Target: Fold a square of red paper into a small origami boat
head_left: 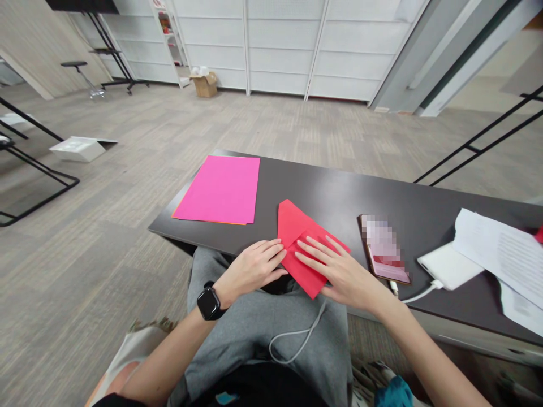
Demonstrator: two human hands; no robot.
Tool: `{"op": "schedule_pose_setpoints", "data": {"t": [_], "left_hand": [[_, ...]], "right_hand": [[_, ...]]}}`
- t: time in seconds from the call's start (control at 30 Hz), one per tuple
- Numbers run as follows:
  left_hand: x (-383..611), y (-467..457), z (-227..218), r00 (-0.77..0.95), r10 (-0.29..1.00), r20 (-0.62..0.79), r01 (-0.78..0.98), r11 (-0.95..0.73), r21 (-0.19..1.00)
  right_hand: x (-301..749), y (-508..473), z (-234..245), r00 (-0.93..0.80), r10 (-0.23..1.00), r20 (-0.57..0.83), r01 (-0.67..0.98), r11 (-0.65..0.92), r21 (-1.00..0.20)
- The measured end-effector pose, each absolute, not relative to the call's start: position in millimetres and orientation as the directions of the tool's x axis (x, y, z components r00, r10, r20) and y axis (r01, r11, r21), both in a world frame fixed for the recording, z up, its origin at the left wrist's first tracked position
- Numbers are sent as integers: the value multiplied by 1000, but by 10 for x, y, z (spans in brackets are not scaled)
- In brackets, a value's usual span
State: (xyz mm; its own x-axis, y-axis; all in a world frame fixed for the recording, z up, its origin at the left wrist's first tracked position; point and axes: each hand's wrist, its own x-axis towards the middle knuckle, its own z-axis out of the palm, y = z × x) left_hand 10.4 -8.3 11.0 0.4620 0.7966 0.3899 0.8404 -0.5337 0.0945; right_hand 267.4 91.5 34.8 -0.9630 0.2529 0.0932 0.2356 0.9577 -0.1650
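A folded red paper [297,226] lies at the near edge of the dark table [339,192], its lower corner hanging past the edge. My left hand [254,265], a black watch on its wrist, presses its fingertips on the paper's left edge. My right hand [339,268] lies flat on the folded flap with the fingers stretched out. Neither hand grips anything.
A stack of pink paper [220,189] lies at the table's left end. Right of the red paper are a phone [384,249], a white power bank [449,265] with a cable, and printed sheets [500,249]. Black frames, a white box and a cardboard box stand on the floor.
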Motion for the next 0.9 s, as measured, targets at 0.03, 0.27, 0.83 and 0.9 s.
{"op": "schedule_pose_setpoints", "data": {"t": [0.03,0.27,0.83,0.9], "left_hand": [[102,-86,103,461,798,389,842,-531,93],[71,-82,105,477,776,413,832,-550,73],[51,25,145,356,842,406,846,-474,243],[56,20,136,362,836,412,846,-480,231]], "right_hand": [[2675,888,300,-965,248,89,232,960,-154],[2661,831,283,-963,264,60,250,951,-179],[2268,1197,300,-665,714,218,515,650,-559],[2261,1208,292,-669,710,219,537,666,-518]]}}
